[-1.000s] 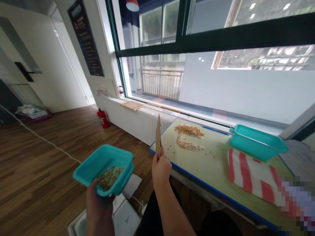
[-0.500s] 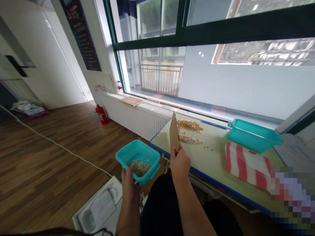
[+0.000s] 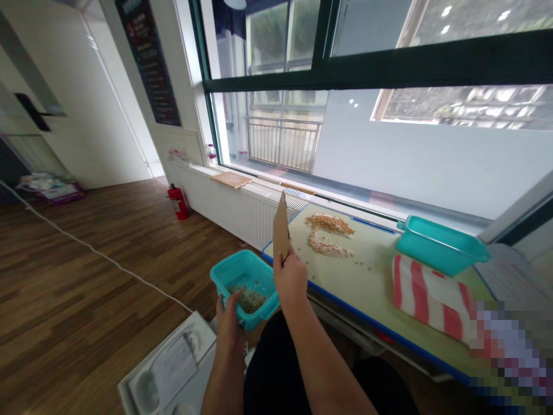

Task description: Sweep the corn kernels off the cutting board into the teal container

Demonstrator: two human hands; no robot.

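Note:
My left hand (image 3: 228, 317) grips the near left side of a teal plastic basin (image 3: 221, 276), thumb over the rim. Some mixed grains or beans (image 3: 249, 300) lie in the bottom of it. My right hand (image 3: 292, 278) is closed round the lower end of a flat piece of brown cardboard (image 3: 281, 227), held upright between the basin and the table. On the pale yellow tabletop (image 3: 345, 282), a curved pile of grains (image 3: 330, 223), brownish and whitish, lies to the right of the cardboard, apart from it.
A second teal basin (image 3: 440, 245) stands at the table's right, behind a red-and-white striped cloth (image 3: 427, 294). A radiator (image 3: 242, 207) runs under the window. A fire extinguisher (image 3: 177, 202) stands on the floor, where a white cable (image 3: 99, 251) runs toward a white case (image 3: 168, 369).
My right hand has moved left with the cardboard, away from the grain pile and over toward the basin. The basin has shifted slightly to the right in view.

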